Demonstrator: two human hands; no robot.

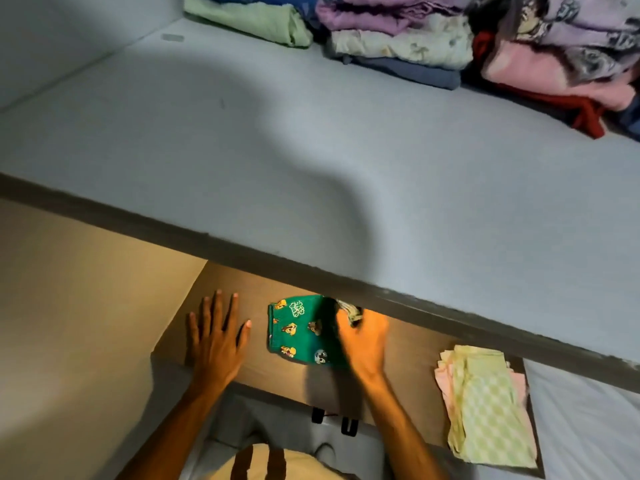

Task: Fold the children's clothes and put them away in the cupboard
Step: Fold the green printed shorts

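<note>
Left hand (214, 336) flat on lower shelf (408, 351), fingers spread. Right hand (363, 337) curled, pinching edge of green shorts (301, 330); fingertips partly hidden.

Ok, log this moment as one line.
step: placing | left hand: open, flat on lower shelf | right hand: on green printed garment | checked stack: right

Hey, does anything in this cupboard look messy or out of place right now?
Mostly tidy. The one odd spot is the right end of the upper shelf: a red garment hangs crumpled out from under the pink one, unlike the neat stacks beside it.
</note>
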